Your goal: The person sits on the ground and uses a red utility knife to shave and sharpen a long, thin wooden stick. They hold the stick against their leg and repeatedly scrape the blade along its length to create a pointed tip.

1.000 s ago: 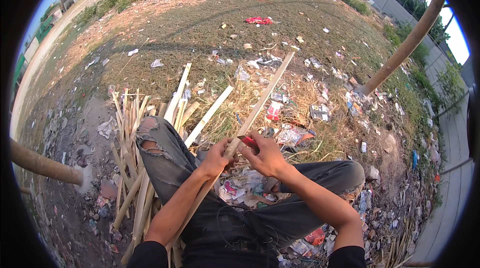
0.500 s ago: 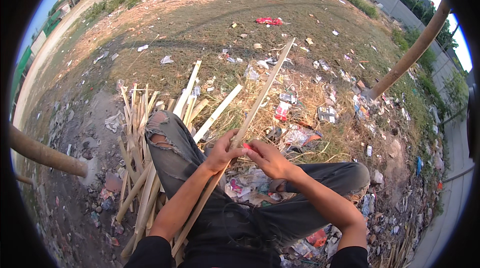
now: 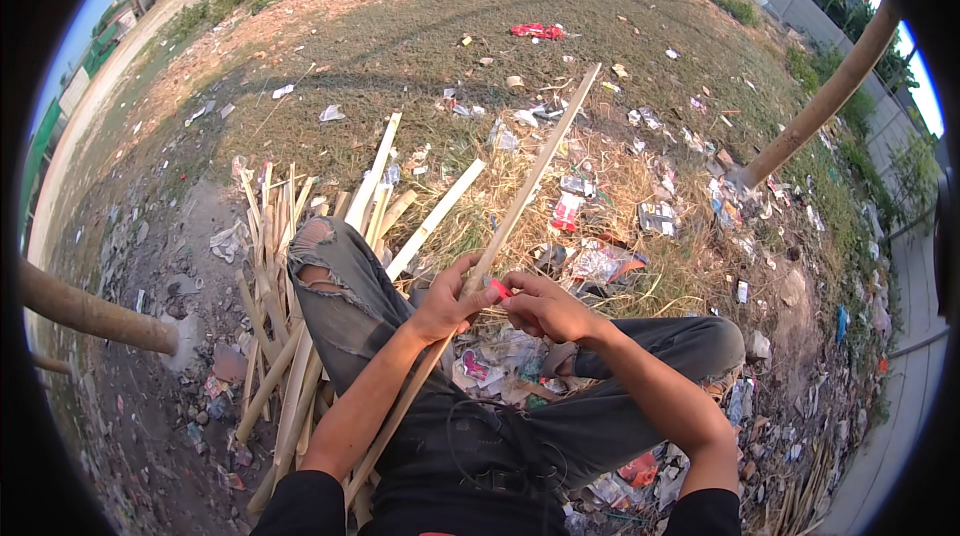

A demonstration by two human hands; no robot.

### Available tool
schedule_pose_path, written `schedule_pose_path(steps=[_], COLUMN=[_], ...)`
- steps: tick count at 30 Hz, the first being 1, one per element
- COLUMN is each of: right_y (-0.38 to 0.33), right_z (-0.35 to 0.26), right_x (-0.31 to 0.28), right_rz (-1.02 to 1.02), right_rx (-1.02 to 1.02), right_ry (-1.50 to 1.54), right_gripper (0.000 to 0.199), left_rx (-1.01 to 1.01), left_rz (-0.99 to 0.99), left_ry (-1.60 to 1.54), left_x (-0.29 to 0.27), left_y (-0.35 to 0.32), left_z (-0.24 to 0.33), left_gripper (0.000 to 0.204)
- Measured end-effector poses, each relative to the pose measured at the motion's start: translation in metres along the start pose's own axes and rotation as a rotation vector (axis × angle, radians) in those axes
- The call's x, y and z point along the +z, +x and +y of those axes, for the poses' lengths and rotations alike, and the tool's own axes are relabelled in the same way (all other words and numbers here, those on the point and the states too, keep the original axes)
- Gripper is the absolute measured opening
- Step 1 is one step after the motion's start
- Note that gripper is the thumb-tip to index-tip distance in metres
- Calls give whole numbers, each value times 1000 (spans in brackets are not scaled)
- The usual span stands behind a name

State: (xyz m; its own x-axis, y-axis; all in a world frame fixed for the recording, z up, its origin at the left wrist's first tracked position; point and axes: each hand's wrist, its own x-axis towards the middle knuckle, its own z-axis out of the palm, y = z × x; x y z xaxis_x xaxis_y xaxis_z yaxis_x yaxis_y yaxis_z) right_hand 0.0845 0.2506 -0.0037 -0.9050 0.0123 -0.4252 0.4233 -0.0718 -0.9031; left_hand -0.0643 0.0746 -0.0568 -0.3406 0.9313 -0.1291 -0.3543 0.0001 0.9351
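Note:
My left hand (image 3: 447, 306) is closed around a long, pale bamboo strip (image 3: 545, 156), which slants from beside my left hip up and away to the right, over the littered ground. My right hand (image 3: 550, 309) is closed beside it, the fingers pinching a small bright red thing (image 3: 502, 289) against the strip near my left thumb. Most of that red thing is hidden by the fingers, so its kind cannot be made out. Both hands are above my crossed legs, in dark, torn trousers.
More split bamboo strips (image 3: 290, 386) are heaped by my left leg, and a pale one (image 3: 437, 219) juts out past my knee. Wooden posts rise at left (image 3: 95, 308) and right (image 3: 825, 101). Dry grass (image 3: 510, 211) and scattered litter lie ahead; a grey wall (image 3: 900, 286) runs along the right.
My right hand has shifted slightly right, its fingers curling more, and more of the red thing shows. The strip's far end has tipped slightly up and right. My left hand keeps its hold.

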Motion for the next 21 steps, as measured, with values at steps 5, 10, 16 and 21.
schedule_pose_path(steps=[5,10,16,21], right_y=[2,-3,-8,-5], right_z=[5,-2,-13,-3], right_x=[-3,-6,-2,-6], right_rz=[-31,-136,-229,-225], right_rx=[-26,37,151,217], right_ry=[94,83,116,244], right_gripper=[25,26,36,48], left_rx=[-10,-50,-51,-39], left_rz=[-20,-37,-101,-161], left_ry=[8,8,-16,27], left_x=[-1,-2,-7,-6], left_y=[0,-2,1,0], left_z=[0,0,-6,-4], left_gripper=[54,49,53,57])
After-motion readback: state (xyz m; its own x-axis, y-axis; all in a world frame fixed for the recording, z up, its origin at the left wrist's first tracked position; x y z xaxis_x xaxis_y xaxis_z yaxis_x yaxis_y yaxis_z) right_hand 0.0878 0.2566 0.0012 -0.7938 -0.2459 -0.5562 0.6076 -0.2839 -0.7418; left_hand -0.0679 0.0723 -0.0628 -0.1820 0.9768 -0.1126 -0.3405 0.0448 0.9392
